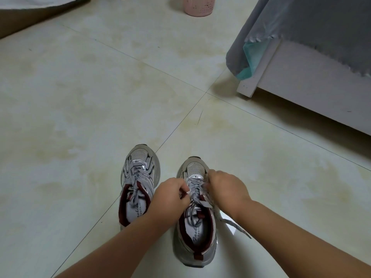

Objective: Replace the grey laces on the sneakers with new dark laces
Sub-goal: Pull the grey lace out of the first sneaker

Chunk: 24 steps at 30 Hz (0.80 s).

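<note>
Pink bin (198, 6) stands well beyond sneakers (197, 207), perhaps plastic.

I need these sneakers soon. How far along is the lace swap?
Nothing is finished: no dark laces are in view. In hand: the left hand and right hand grip the grey lace on the right sneaker, its end loose. Left: the left sneaker is fully laced in grey.
</note>
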Each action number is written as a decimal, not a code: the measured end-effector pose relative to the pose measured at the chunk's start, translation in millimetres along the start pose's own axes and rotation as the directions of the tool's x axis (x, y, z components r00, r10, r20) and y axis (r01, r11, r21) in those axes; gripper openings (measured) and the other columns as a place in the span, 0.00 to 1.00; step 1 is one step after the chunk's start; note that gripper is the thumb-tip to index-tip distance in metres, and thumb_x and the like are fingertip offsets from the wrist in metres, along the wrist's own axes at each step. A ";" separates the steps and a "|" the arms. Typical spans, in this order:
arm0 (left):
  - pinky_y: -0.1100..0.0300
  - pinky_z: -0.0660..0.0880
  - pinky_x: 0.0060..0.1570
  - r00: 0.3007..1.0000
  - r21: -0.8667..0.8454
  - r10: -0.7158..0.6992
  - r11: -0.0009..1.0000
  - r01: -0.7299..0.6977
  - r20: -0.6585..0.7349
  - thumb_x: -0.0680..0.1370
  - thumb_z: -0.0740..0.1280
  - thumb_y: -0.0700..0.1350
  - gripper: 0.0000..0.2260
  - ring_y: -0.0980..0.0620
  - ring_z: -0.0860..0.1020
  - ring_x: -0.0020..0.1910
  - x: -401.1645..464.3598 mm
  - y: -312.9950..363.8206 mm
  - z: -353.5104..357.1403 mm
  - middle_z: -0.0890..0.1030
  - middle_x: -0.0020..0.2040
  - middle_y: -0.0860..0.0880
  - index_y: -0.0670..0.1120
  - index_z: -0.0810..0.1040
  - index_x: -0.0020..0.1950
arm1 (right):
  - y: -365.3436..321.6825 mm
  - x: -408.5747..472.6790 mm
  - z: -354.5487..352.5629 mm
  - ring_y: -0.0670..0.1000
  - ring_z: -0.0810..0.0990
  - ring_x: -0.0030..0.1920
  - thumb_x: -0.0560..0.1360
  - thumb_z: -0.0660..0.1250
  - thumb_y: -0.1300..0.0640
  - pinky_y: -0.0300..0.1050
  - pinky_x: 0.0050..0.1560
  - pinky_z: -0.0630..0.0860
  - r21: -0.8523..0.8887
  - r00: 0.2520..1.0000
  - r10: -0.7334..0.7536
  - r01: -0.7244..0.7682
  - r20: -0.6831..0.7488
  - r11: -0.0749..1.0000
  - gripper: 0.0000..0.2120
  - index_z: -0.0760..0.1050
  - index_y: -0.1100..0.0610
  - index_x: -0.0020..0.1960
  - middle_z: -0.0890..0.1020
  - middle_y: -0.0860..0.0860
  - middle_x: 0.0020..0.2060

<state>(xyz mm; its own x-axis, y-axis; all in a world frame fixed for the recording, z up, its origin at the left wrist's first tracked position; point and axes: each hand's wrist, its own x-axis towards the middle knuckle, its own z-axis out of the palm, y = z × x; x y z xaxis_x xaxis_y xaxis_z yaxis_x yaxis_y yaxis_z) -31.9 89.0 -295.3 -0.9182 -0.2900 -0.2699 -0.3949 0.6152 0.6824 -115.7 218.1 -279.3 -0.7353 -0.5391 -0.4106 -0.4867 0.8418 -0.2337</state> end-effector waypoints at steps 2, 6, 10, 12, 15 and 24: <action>0.60 0.74 0.45 1.000 0.017 -0.010 1.000 0.011 -0.010 0.73 0.67 0.40 0.06 0.53 0.76 0.42 -0.1 1.1 1.5 0.75 0.40 0.53 0.50 0.73 0.40 | -1.2 -3.4 4.1 0.56 0.76 0.46 0.79 0.58 0.47 0.43 0.42 0.66 0.240 0.981 0.109 -0.147 0.162 0.960 0.13 0.70 0.55 0.42 0.78 0.53 0.42; 0.61 0.72 0.45 1.000 0.037 -0.011 0.999 0.012 -0.013 0.73 0.66 0.40 0.05 0.53 0.75 0.43 0.6 1.8 2.7 0.73 0.40 0.54 0.49 0.73 0.41 | 1.7 -1.1 6.3 0.54 0.73 0.42 0.79 0.58 0.54 0.42 0.39 0.64 0.379 0.983 0.115 -0.161 0.141 0.911 0.14 0.68 0.56 0.36 0.75 0.53 0.36; 0.62 0.72 0.45 1.000 0.037 0.000 0.999 0.001 -0.006 0.74 0.65 0.39 0.03 0.54 0.75 0.44 2.4 2.9 1.3 0.73 0.41 0.54 0.47 0.76 0.45 | 6.2 4.1 -12.2 0.56 0.70 0.40 0.79 0.54 0.58 0.45 0.31 0.59 0.057 0.990 0.080 -0.073 -0.120 0.996 0.06 0.63 0.55 0.44 0.76 0.56 0.43; 0.61 0.73 0.46 1.000 0.041 -0.013 0.999 0.014 -0.018 0.74 0.65 0.39 0.03 0.53 0.75 0.44 3.8 4.9 1.8 0.74 0.41 0.53 0.47 0.75 0.45 | 2.6 2.2 -9.2 0.55 0.69 0.40 0.80 0.53 0.53 0.45 0.36 0.62 0.163 0.989 0.119 -0.103 -0.091 0.981 0.09 0.62 0.55 0.42 0.78 0.56 0.44; 0.60 0.73 0.47 0.999 0.043 -0.038 0.998 0.039 -0.039 0.74 0.65 0.39 0.03 0.53 0.76 0.44 5.2 6.6 3.4 0.73 0.42 0.53 0.46 0.76 0.45 | -4.7 0.3 5.6 0.54 0.72 0.41 0.78 0.57 0.47 0.42 0.42 0.65 0.458 0.968 0.188 -0.245 0.166 0.855 0.16 0.65 0.53 0.34 0.74 0.51 0.36; 0.58 0.75 0.47 0.997 0.029 -0.068 0.997 0.069 -0.019 0.74 0.65 0.40 0.04 0.52 0.76 0.43 4.1 5.6 2.4 0.75 0.41 0.52 0.48 0.74 0.43 | 18.0 9.9 -2.7 0.55 0.72 0.38 0.78 0.58 0.55 0.51 0.41 0.72 0.653 0.946 0.325 -0.256 0.015 0.713 0.14 0.66 0.56 0.34 0.72 0.51 0.32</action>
<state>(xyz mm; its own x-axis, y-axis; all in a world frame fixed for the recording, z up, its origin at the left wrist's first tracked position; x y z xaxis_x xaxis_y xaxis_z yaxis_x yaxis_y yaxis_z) -37.9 93.1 -294.3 -0.8884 -0.3453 -0.3025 -0.4577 0.6152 0.6420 -133.1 227.8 -285.2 -0.8463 -0.2357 -0.4777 0.1490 0.7562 -0.6371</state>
